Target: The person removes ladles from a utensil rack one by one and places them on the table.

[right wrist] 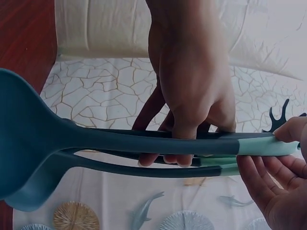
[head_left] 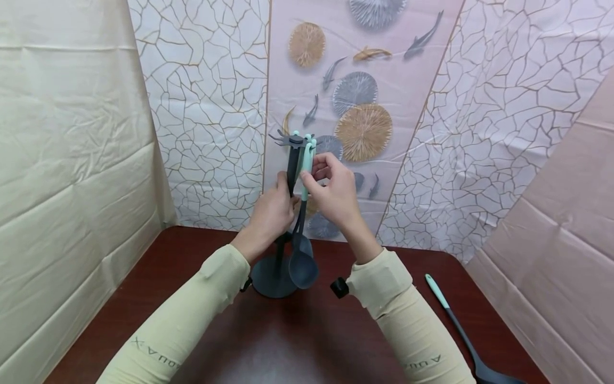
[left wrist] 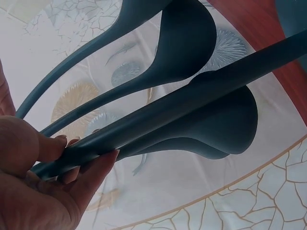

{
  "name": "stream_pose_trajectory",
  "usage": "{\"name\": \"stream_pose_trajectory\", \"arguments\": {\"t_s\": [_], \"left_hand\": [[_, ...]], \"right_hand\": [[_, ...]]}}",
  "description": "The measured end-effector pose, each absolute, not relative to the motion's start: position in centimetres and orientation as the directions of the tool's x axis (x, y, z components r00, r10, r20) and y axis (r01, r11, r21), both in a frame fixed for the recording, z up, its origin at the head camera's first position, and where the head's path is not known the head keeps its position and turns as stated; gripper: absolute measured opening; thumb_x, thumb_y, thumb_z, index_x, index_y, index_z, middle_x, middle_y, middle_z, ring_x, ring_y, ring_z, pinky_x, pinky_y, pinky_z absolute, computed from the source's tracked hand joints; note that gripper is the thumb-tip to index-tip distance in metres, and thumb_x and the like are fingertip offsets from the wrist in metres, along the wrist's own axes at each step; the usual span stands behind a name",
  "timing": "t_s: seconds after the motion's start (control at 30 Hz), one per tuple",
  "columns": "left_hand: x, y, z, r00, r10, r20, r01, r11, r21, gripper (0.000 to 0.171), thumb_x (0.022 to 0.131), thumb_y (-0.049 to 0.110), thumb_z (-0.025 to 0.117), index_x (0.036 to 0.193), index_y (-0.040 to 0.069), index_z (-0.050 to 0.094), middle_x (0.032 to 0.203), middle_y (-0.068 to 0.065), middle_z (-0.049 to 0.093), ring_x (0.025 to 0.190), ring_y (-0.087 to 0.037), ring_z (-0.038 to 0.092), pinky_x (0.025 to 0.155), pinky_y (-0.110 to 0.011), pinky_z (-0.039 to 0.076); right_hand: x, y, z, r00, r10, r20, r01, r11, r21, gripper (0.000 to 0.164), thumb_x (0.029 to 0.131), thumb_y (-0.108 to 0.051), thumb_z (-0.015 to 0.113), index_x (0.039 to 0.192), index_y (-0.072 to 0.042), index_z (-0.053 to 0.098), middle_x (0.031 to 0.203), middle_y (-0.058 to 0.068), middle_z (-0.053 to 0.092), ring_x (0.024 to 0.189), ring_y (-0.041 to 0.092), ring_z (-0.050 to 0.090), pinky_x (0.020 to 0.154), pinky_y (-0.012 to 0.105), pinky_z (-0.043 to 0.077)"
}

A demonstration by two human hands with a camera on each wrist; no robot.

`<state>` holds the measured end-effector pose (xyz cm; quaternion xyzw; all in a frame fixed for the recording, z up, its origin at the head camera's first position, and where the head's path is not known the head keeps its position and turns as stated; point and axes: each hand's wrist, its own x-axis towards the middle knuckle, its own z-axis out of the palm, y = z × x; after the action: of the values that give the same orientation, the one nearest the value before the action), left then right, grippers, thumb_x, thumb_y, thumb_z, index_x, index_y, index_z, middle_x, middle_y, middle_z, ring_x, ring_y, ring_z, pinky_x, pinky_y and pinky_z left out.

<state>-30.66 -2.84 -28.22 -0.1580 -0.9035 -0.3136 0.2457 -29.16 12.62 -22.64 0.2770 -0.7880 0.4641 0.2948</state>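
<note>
A dark utensil stand (head_left: 268, 280) with a round base and a hooked top stands on the table. My left hand (head_left: 272, 210) grips its upright pole (left wrist: 144, 117) below the hooks. My right hand (head_left: 336, 189) pinches the mint handle of a dark cooking spoon (head_left: 303, 269) between thumb and fingers, just under the hooked top. The spoon hangs head down beside the pole, its handle end up at the hooks (head_left: 293, 141). Other dark utensils with mint handles hang around the pole, and the left wrist view shows several rounded heads (left wrist: 187, 43). The front spoon partly hides another head behind it.
On the right of the dark red table (head_left: 192, 298) lies a loose utensil (head_left: 458, 322) with a mint handle, its dark head cut off by the frame's bottom edge. Patterned cloth (head_left: 206, 106) hangs close behind the table, with plain cloth at both sides.
</note>
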Motion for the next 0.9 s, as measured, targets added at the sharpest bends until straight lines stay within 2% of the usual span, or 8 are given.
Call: {"name": "stream_pose_trajectory", "arguments": {"t_s": [0.47,0.73,0.9], "left_hand": [[-30.59,-2.83,-28.37,-0.826,0.132,0.548,0.447,0.746,0.493,0.038,0.108,0.016,0.063,0.135,0.004,0.039,0.09,-0.012,0.062,0.066,-0.028,0.066,0.058,-0.04,0.052],[-30.6,-2.91,-28.51,-0.821,0.134,0.555,0.451,0.749,0.486,0.038,0.108,0.017,0.062,0.135,0.004,0.038,0.09,-0.011,0.061,0.064,-0.027,0.066,0.056,-0.04,0.051],[-30.61,-2.83,-28.4,-0.821,0.135,0.555,0.45,0.75,0.484,0.039,0.108,0.017,0.062,0.136,0.004,0.038,0.092,-0.011,0.061,0.065,-0.027,0.066,0.057,-0.04,0.052]], "right_hand": [[-28.84,12.8,-22.34,-0.659,-0.166,0.734,-0.726,0.395,-0.563,0.021,0.1,-0.017,0.073,0.116,-0.007,0.067,0.096,0.005,0.068,0.083,0.018,0.066,0.073,0.036,0.057],[-28.72,12.9,-22.2,-0.65,-0.161,0.742,-0.73,0.401,-0.553,0.021,0.099,-0.016,0.073,0.117,-0.006,0.066,0.094,0.005,0.067,0.083,0.017,0.064,0.064,0.028,0.055],[-28.75,12.95,-22.13,-0.644,-0.168,0.746,-0.736,0.403,-0.544,0.021,0.099,-0.015,0.074,0.117,-0.006,0.066,0.094,0.006,0.067,0.083,0.016,0.064,0.068,0.028,0.055]]}}
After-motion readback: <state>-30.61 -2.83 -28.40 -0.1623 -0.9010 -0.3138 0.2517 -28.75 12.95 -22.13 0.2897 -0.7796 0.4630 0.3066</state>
